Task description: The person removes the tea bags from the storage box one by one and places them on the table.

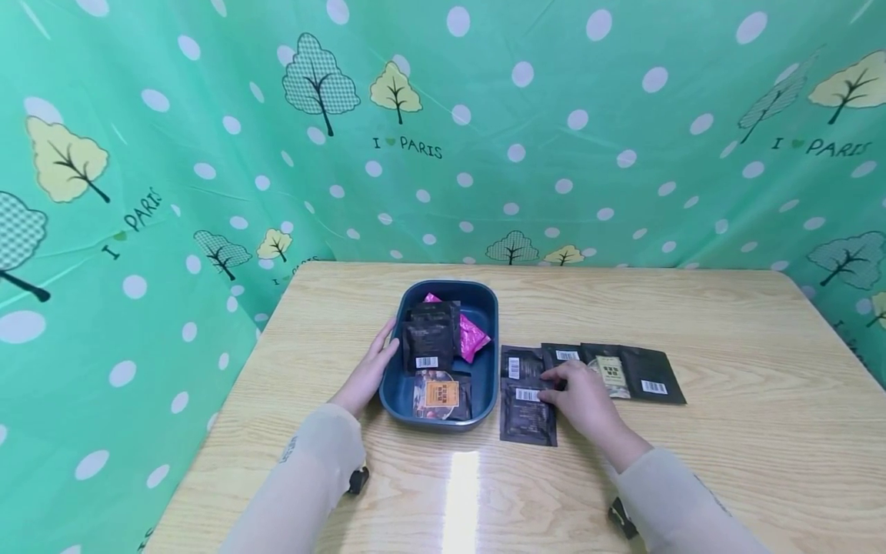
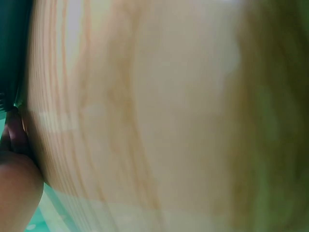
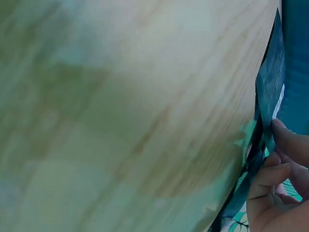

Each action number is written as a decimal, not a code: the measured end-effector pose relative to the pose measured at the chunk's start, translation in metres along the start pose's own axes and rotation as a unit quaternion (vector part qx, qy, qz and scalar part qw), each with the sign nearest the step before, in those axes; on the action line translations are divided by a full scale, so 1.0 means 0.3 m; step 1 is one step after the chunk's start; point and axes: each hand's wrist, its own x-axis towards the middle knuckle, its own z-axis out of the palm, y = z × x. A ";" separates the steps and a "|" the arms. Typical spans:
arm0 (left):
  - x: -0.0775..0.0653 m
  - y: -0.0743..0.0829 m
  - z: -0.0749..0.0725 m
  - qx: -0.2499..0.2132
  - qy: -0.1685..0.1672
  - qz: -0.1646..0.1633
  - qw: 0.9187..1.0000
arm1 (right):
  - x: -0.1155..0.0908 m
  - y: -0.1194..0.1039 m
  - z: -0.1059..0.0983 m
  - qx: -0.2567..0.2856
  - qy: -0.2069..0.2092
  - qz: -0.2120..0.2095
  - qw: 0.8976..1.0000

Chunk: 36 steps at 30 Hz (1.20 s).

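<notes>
My left hand (image 1: 371, 375) rests along the left outer wall of a dark blue bin (image 1: 488, 308), its fingers stretched along the side. Inside the bin lie black sachets (image 1: 427, 342), a pink packet (image 1: 474, 338) and a sachet with an orange label (image 1: 441, 395). To the bin's right, my right hand (image 1: 584, 398) pinches the upper right edge of a black sachet (image 1: 528, 419) with a white barcode label. In the right wrist view, thumb and finger meet at the edge of that sachet (image 3: 271, 79), which stands slightly raised.
Beyond my right hand, more flat packets lie in a row: a black sachet (image 1: 521, 363) close to the bin, one with a cream label (image 1: 611, 373), and a black one (image 1: 653, 375) at the right end. A green patterned cloth (image 1: 512, 154) hangs behind the wooden table (image 1: 761, 431).
</notes>
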 end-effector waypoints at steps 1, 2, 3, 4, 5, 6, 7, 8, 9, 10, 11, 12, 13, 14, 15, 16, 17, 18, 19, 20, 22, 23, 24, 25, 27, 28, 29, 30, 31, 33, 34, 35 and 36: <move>-0.001 0.001 0.001 0.000 -0.001 0.002 1.000 | 0.001 -0.001 -0.002 -0.002 0.000 -0.002 1.000; -0.002 0.001 0.001 0.000 0.000 0.004 1.000 | 0.002 -0.004 -0.004 -0.002 0.001 -0.003 1.000; -0.002 0.001 0.002 -0.001 0.000 0.005 1.000 | 0.003 -0.007 -0.007 -0.002 0.002 -0.005 1.000; -0.003 0.002 0.003 -0.002 -0.001 0.008 1.000 | 0.003 -0.011 -0.010 -0.002 0.002 -0.005 1.000; -0.004 0.003 0.004 -0.003 -0.003 0.010 1.000 | 0.004 -0.015 -0.013 -0.002 0.003 -0.008 1.000; -0.004 0.001 0.004 -0.004 -0.005 0.012 1.000 | 0.005 -0.021 -0.017 -0.003 0.004 -0.009 1.000; -0.005 0.002 0.004 -0.005 -0.005 0.012 1.000 | 0.007 -0.028 -0.019 -0.003 0.004 -0.008 1.000; -0.005 0.001 0.004 -0.006 -0.006 0.012 1.000 | 0.008 -0.036 -0.022 -0.002 0.006 -0.008 1.000; -0.007 0.003 0.004 -0.007 -0.007 0.013 1.000 | 0.008 -0.045 -0.025 -0.002 0.008 -0.008 1.000; -0.007 0.003 0.003 -0.007 -0.008 0.015 1.000 | 0.010 -0.054 -0.028 -0.004 0.009 -0.008 1.000; -0.006 0.002 0.003 -0.006 -0.008 0.015 1.000 | 0.010 -0.063 -0.030 -0.007 0.011 -0.010 1.000; -0.005 0.002 0.003 -0.006 -0.008 0.016 1.000 | 0.012 -0.073 -0.032 -0.005 0.012 -0.011 1.000; -0.006 0.003 0.004 -0.005 -0.007 0.016 1.000 | 0.012 -0.083 -0.033 -0.001 0.014 -0.013 1.000; -0.006 0.003 0.004 -0.004 -0.007 0.017 1.000 | 0.013 -0.093 -0.033 0.000 0.016 -0.017 1.000; -0.005 0.004 0.004 -0.002 -0.006 0.017 1.000 | 0.013 -0.102 -0.033 0.004 0.017 -0.022 1.000; -0.004 0.003 0.004 -0.001 -0.006 0.017 1.000 | 0.015 -0.113 -0.033 0.010 0.018 -0.027 0.999; -0.004 0.002 0.004 0.000 -0.006 0.017 1.000 | 0.015 -0.123 -0.032 0.019 0.018 -0.033 0.999; -0.004 0.002 0.004 0.000 -0.006 0.016 1.000 | 0.016 -0.135 -0.031 0.029 0.019 -0.040 0.999; -0.005 0.003 0.004 0.000 -0.006 0.015 1.000 | 0.017 -0.147 -0.030 0.035 0.019 -0.045 0.998; -0.004 0.002 0.004 0.000 -0.006 0.014 1.000 | 0.017 -0.161 -0.029 0.041 0.020 -0.052 0.998; -0.003 0.001 0.004 0.000 -0.004 0.014 1.000 | 0.017 -0.191 -0.029 0.055 0.017 -0.065 0.996; -0.002 0.000 0.003 -0.001 -0.003 0.014 1.000 | 0.017 -0.206 -0.028 0.061 0.014 -0.070 0.996; -0.001 -0.001 0.003 -0.001 -0.002 0.013 1.000 | 0.017 -0.222 -0.027 0.065 0.011 -0.076 0.995; 0.000 -0.002 0.003 -0.002 -0.002 0.014 1.000 | 0.017 -0.237 -0.026 0.066 0.008 -0.083 0.994; 0.002 -0.004 0.002 -0.003 -0.001 0.014 1.000 | 0.018 -0.266 -0.023 0.067 0.000 -0.095 0.993; 0.003 -0.005 0.002 -0.005 -0.001 0.014 1.000 | 0.018 -0.280 -0.020 0.065 -0.003 -0.101 0.993; 0.004 -0.006 0.001 -0.006 -0.001 0.014 1.000 | 0.019 -0.293 -0.016 0.061 -0.006 -0.108 0.992; 0.005 -0.006 0.001 -0.007 -0.001 0.013 1.000 | 0.020 -0.306 -0.012 0.054 -0.009 -0.115 0.992; 0.006 -0.007 0.002 -0.007 -0.001 0.014 1.000 | 0.021 -0.317 -0.006 0.048 -0.014 -0.121 0.991; 0.008 -0.009 0.002 -0.009 -0.001 0.016 1.000 | 0.024 -0.338 0.006 0.035 -0.028 -0.126 0.991; 0.009 -0.010 0.003 -0.010 -0.001 0.017 1.000 | 0.025 -0.348 0.012 0.028 -0.037 -0.130 0.990; 0.010 -0.011 0.004 -0.010 -0.001 0.019 1.000 | 0.027 -0.356 0.020 0.022 -0.046 -0.132 0.990; 0.011 -0.011 0.005 -0.011 -0.001 0.020 1.000 | 0.029 -0.363 0.026 0.016 -0.056 -0.136 0.989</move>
